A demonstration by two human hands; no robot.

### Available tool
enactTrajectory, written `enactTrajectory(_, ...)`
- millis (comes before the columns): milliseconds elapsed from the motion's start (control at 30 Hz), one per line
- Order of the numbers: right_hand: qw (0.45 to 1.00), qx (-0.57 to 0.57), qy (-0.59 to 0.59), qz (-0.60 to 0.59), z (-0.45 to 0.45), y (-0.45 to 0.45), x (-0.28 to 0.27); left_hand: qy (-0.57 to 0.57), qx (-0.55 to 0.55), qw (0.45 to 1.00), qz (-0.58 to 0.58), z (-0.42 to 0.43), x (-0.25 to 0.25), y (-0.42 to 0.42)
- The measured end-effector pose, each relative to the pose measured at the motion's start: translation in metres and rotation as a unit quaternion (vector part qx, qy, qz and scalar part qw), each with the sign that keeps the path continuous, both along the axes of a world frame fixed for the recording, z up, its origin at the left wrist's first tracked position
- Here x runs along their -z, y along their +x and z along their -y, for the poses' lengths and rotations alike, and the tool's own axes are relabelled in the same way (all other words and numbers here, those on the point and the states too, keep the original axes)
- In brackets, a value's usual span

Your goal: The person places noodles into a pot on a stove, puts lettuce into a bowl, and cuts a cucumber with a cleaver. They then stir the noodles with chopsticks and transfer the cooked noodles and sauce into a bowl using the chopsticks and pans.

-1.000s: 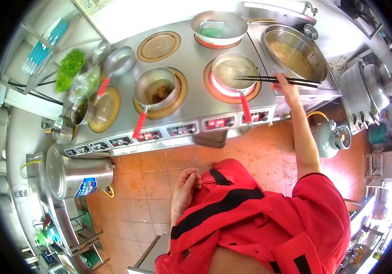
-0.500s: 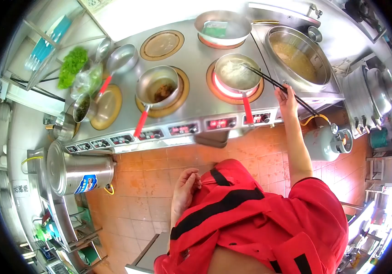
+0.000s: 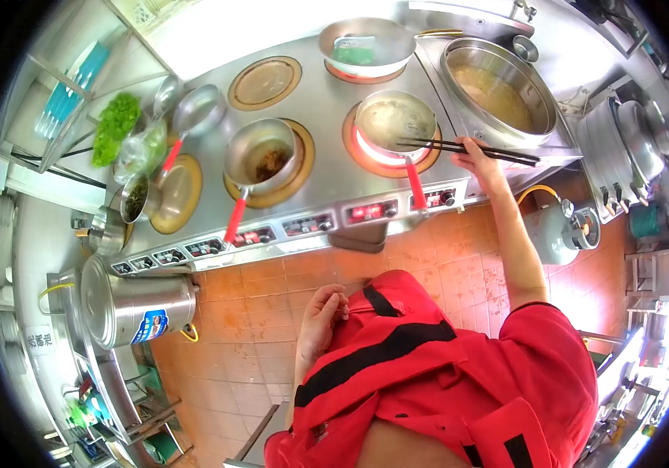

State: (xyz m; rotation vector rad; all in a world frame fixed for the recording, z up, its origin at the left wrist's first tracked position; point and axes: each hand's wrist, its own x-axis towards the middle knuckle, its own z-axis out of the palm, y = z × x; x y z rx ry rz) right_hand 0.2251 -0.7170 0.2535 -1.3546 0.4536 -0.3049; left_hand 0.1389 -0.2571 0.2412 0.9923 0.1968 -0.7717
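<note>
In my right hand (image 3: 476,164) is a pair of long black chopsticks (image 3: 450,146), held nearly level. Their tips reach into a small saucepan (image 3: 393,152) of pale, cloudy liquid; whether noodles lie in it is hard to see. The saucepan, its red handle (image 3: 416,186) towards me, sits on a glowing burner (image 3: 356,148). My left hand (image 3: 322,316) hangs by my red jacket (image 3: 412,351), its fingers loosely curled with nothing visible in them. Left of the glowing burner, another red-handled saucepan (image 3: 234,160) contains dark brown food.
Behind stands a frying pan (image 3: 330,51) with a green packet in it. A big pot (image 3: 541,117) of broth is at the right, above a gas cylinder (image 3: 549,234). Leafy greens (image 3: 116,129) and a small pan of dark bits (image 3: 151,199) are on the left.
The chopsticks have swung flatter, and their tips have dropped lower in the saucepan. The white noodle-like clump seen at its surface no longer shows. My left hand stays by my jacket.
</note>
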Motion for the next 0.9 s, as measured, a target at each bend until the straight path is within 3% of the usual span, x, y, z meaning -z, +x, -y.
enactTrajectory(233,0.991,0.095,-0.088,-0.028,0.046,-0.039,-0.072,-0.01,-0.003,1.0,-0.011,0.001,-0.003,0.004)
enactTrajectory(333,0.992,0.101,-0.048,0.066,0.051,-0.032,-0.058,-0.01,0.007,1.0,-0.011,0.006,0.003,0.006)
enactTrajectory(400,0.988,0.129,-0.059,0.064,0.031,-0.013,-0.043,-0.005,0.022,1.0,0.0,0.012,0.0,0.008)
enactTrajectory(467,0.99,0.1,-0.09,0.052,0.027,0.006,-0.003,0.006,0.03,1.0,0.004,0.015,-0.001,0.007)
enactTrajectory(533,0.997,0.051,-0.053,0.021,0.01,0.013,0.002,0.019,0.036,0.999,0.003,0.016,0.003,0.008)
enactTrajectory(900,0.995,0.086,-0.046,0.014,0.048,-0.031,-0.034,0.01,0.017,1.0,-0.011,0.023,-0.001,0.009)
